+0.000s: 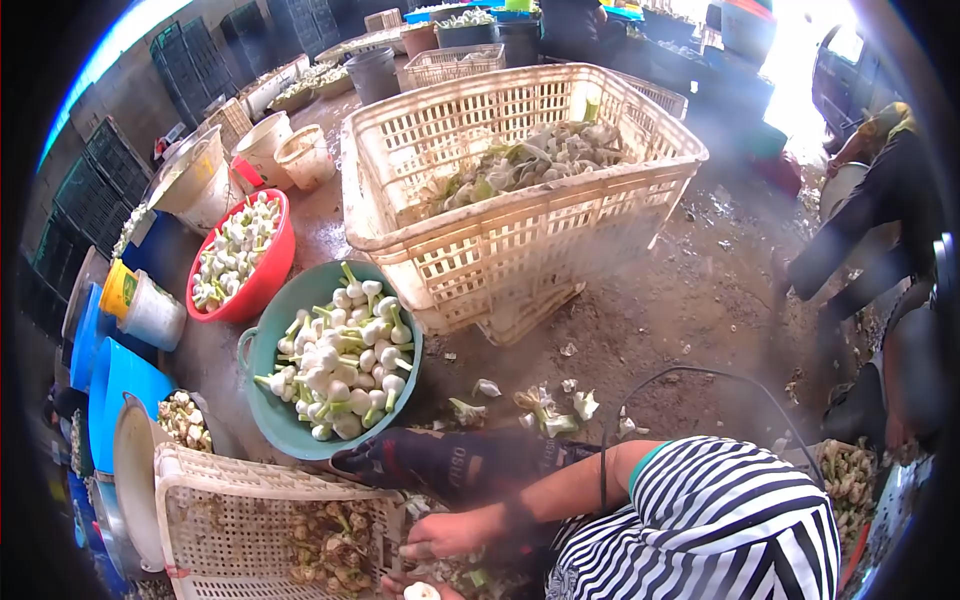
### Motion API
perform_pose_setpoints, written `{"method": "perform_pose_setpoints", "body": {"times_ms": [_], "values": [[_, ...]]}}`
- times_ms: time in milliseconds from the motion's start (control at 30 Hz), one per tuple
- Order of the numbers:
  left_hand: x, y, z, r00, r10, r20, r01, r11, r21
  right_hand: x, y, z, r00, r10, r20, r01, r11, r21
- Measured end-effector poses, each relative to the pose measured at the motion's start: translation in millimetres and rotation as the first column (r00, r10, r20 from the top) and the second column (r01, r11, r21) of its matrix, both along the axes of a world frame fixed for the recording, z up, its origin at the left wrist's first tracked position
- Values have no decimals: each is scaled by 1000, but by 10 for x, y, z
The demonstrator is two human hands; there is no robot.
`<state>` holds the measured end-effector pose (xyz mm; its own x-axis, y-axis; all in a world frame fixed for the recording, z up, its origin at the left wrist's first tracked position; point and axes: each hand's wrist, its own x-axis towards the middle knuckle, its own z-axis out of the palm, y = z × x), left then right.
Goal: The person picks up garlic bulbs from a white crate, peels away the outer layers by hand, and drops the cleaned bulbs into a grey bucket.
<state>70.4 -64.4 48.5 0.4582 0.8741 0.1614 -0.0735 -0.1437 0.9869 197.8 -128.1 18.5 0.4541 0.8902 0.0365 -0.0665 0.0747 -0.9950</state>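
Note:
My left hand (447,592) is at the bottom edge, partly cut off, its fingers closed round a white garlic bulb (422,592). Just above it, my right hand (440,537) is closed; what its fingers grip, if anything, is hidden. Both are beside a tilted white plastic crate (225,505) holding unpeeled, earthy garlic bulbs (330,550). Pale scraps and cut stalks (478,577) lie below my right forearm. Beyond my dark boot (450,460) stands a teal basin (262,400) heaped with cleaned white garlic bulbs (345,365).
A large white crate (540,215) of garlic trimmings stands on the muddy floor. A red basin (280,250) of garlic, buckets (305,157) and blue tubs (125,385) line the left. Another person (880,200) sits at right. Garlic scraps (545,410) litter the ground.

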Motion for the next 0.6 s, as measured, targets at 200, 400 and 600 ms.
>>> {"method": "perform_pose_setpoints", "body": {"times_ms": [200, 400, 600], "values": [[-65, -25, 225, 943, 184, -278, -27, 874, 485, -230, 7, -69, 992, -56, 109, 37, 985, 169], [57, -194, 202, 970, 234, -60, -238, 970, -57, -329, 0, -45, 964, -19, 267, 27, 999, -25], [-34, -193, 218, 979, 173, -103, -169, 984, 51, -286, -56, 125, 972, 65, 228, -34, 990, -138]]}}
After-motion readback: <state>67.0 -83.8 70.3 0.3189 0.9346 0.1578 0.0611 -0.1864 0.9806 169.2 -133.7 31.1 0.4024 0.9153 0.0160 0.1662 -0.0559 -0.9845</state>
